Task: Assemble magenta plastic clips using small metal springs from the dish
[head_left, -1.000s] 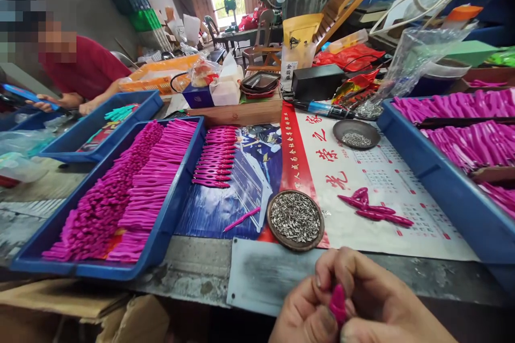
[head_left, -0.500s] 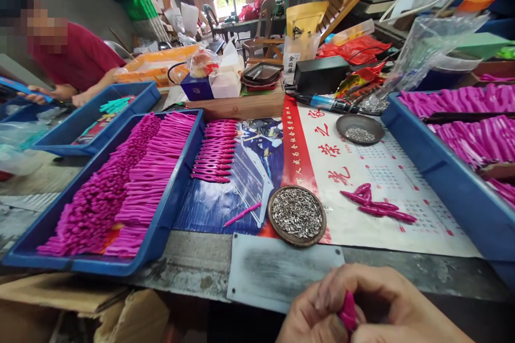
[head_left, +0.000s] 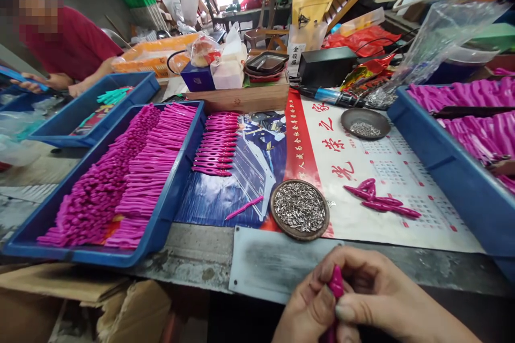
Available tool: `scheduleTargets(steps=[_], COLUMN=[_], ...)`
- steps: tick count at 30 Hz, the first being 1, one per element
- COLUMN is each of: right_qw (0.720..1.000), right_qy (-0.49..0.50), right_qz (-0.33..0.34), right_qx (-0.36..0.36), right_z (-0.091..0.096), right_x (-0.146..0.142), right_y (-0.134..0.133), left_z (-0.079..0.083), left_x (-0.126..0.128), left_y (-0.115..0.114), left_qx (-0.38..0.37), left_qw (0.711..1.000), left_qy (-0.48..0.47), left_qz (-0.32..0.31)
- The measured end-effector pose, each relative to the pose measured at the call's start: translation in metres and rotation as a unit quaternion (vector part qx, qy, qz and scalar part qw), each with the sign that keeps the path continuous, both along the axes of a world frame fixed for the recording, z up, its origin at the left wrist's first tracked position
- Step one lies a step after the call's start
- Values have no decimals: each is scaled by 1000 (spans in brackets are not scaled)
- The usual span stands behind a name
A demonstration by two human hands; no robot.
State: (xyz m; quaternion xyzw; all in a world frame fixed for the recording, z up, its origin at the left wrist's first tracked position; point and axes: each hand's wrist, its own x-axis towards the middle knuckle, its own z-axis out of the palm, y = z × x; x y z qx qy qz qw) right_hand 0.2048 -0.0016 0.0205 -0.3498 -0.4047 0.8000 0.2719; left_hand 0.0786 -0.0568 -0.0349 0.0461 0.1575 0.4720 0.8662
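Both hands are closed on one slim magenta plastic piece (head_left: pixel 336 282), its pointed tip upward, close to me beyond the bench's front edge. My left hand (head_left: pixel 304 308) pinches it from the left. My right hand (head_left: pixel 376 292) grips it from the other side, thumb against it; its lower part is partly hidden by the fingers. Just ahead lies a grey metal plate (head_left: pixel 277 262). Behind that, a round brown dish (head_left: pixel 274 218) holds small silvery metal pins. Several glossy magenta pieces (head_left: pixel 382 203) lie on the calendar sheet, and one thin piece (head_left: pixel 243 208) rests left of the dish.
A blue tray (head_left: pixel 161 233) of stacked magenta parts stands left, beside a row of magenta pieces (head_left: pixel 215 144). Another blue tray (head_left: pixel 446 171) is on the right. Farther back are a dark dish (head_left: pixel 349 128) and an electric screwdriver (head_left: pixel 328 96). A person (head_left: pixel 68 37) works at far left.
My hands have risen slightly in view, and more of the magenta piece shows between the fingers, now more upright. The camera view has shifted a little.
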Motion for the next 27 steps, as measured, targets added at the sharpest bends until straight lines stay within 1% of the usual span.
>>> scheduleTargets(steps=[2, 4, 6, 8, 11, 14, 16, 18, 20, 22, 23, 24, 25, 26, 27], right_qw=[1000, 1000, 998, 997, 998, 987, 981, 980, 983, 983, 978, 967, 949, 922, 882], right_qy=[0, 16, 40, 41, -31, -120, -145, -143, -127, -120, -130, -151, -185, -229, -287], right_qz=[2, 19, 45, 57, 31, -10, -41, -62, -42, 12, 38, 54, 56, 47, 36], right_qx=[1, -4, -12, -7, 49, 104, 120, 126, 124, 135, 159, 198, 249, 309, 373], right_z=[1, 2, 3, 4, 3, 0, -3, -5, -3, 2, 5, 7, 9, 9, 8], right_x=[-2, -2, 1, 4, 5, 0, -5, -9, -11, -11, -10, -10, -10, -10, -9], right_y=[2, 2, 1, 0, -3, -5, -7, -7, -5, 1, 6, 13, 20, 29, 38], left_z=[1, 4, 8, 11, 15, 20, 22, 23, 21, 18, 17, 16, 15, 15, 15], left_x=[-3, -6, -8, -8, -6, -6, -7, -9, -10, -11, -12, -14, -16, -18, -19], left_y=[1, 2, 3, 3, 3, 3, 4, 4, 4, 4, 4, 4, 5, 6, 7], left_qx=[-20, -33, -39, -45, -45, -52, -65, -83, -96, -77, -59, -44, -34, -31, -33], left_qw=[1000, 999, 999, 999, 998, 998, 997, 995, 994, 996, 998, 999, 999, 999, 999], left_qy=[-14, -17, -8, 11, 36, 41, 42, 46, 53, 34, 19, 6, -4, -8, -8], left_qz=[-4, -10, -15, -9, -5, -23, -19, -12, -8, -7, -7, -6, -4, -1, 1])
